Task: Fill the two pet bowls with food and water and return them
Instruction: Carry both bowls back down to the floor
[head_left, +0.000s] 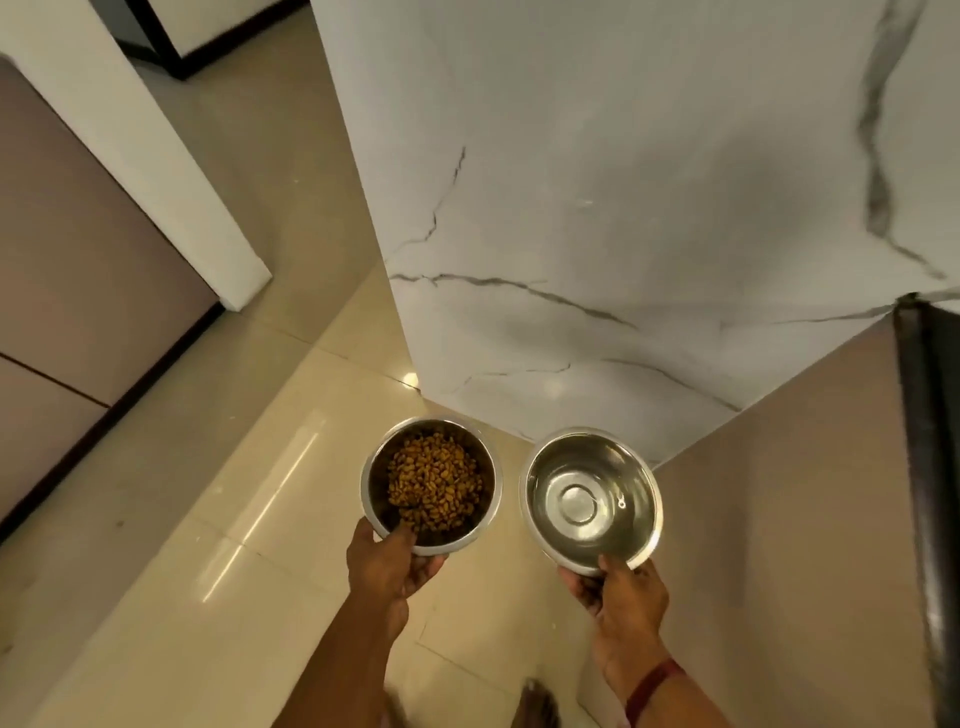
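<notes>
Since both bowls are thin polished steel, I judge them stiff and unbreakable but slick at the rim, so the hold matters more than the strength behind it. The food bowl (430, 486) carries a mound of brown kibble (434, 483) heaped toward its near side; that load is light and dry, and I expect it to slide rather than spill if the bowl tips. The water bowl (591, 500) is the touchy one: clear water lies in it, heavier than the kibble and ready to slop over the low wall at any tilt, so I want it kept level and lowered slowly. Each bowl is pinched at its near edge, which I think is the only sensible place, thumb over the lip and fingers beneath.

My left hand (387, 564) is clamped on the food bowl that way, thumb reaching inside toward the kibble, forearm running straight up from below. My right hand (621, 592) is closed on the water bowl's near rim, a red band at the wrist. Both bowls hang side by side, not touching, above the glossy tiled floor (249, 519), near the foot of a white marble wall (597, 234), not yet set down.
</notes>
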